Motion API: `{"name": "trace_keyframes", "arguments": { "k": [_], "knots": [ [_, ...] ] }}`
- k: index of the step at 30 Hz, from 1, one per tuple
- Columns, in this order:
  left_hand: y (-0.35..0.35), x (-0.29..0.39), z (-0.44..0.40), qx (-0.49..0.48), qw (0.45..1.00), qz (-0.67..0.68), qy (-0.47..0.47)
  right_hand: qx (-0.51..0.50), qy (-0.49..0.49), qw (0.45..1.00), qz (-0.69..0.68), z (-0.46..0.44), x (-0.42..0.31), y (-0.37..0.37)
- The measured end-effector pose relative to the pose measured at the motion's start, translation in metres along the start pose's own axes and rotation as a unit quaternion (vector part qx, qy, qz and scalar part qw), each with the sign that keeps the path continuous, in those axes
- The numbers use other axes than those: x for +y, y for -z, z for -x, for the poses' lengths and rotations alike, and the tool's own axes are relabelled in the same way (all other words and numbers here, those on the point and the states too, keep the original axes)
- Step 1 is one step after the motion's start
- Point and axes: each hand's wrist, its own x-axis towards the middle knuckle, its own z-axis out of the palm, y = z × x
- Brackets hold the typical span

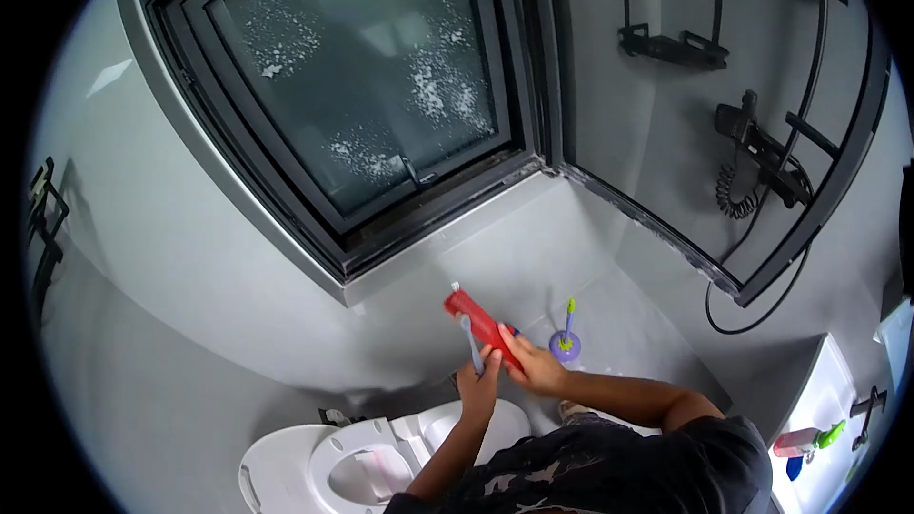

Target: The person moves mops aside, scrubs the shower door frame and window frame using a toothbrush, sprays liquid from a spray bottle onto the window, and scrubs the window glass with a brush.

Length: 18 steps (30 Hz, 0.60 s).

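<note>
My right hand (pixel 539 368) is wrapped round the lower end of a red bottle or tube (pixel 481 324), which slants up to the left with a small whitish tip at its upper end. Close beside it, my left hand (pixel 479 383) grips the handle of a pale grey-blue brush (pixel 472 343), its head against the red container. Both hands are nearly touching, above the grey floor. Whether anything lies on the brush head is too small to tell.
Below left is a white toilet (pixel 328 469) with its lid raised. A purple toilet brush holder (pixel 565 346) stands on the floor. A frosted window (pixel 362 57) and shower fittings (pixel 762 148) are above; at right, a white basin (pixel 821 390) holds a pink bottle (pixel 795 443).
</note>
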Motion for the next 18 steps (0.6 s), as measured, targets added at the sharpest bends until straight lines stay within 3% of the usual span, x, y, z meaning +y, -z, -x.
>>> {"name": "trace_keyframes", "arguments": {
  "k": [1, 3, 5, 9, 12, 14, 16, 18],
  "knots": [
    [0.009, 0.006, -0.004, 0.003, 1.000, 0.002, -0.004, -0.008, 0.016, 1.000, -0.013, -0.019, -0.001, 0.005],
    [0.027, 0.020, -0.007, 0.063, 0.996, -0.021, -0.053, 0.100, 0.089, 0.991, 0.003, -0.090, 0.011, 0.028],
    [0.050, 0.007, -0.010, 0.087, 0.996, 0.027, -0.022, 0.268, 0.159, 0.949, 0.046, -0.181, 0.001, 0.081],
    [0.091, -0.007, -0.008, 0.200, 0.978, 0.055, 0.027, 0.437, 0.266, 0.852, 0.111, -0.374, -0.016, 0.211],
    [0.121, -0.043, -0.007, 0.337, 0.935, 0.010, 0.107, 0.485, 0.150, 0.848, 0.152, -0.494, -0.035, 0.274],
    [0.143, -0.103, 0.001, 0.436, 0.898, -0.001, 0.055, 0.519, 0.089, 0.840, 0.130, -0.567, -0.040, 0.291],
    [0.130, -0.049, 0.009, 0.458, 0.882, -0.059, 0.094, 0.560, 0.055, 0.826, 0.024, -0.601, -0.076, 0.265],
    [0.120, -0.042, -0.007, 0.539, 0.838, 0.027, 0.082, 0.450, 0.146, 0.878, -0.071, -0.619, -0.118, 0.206]
  ]
}}
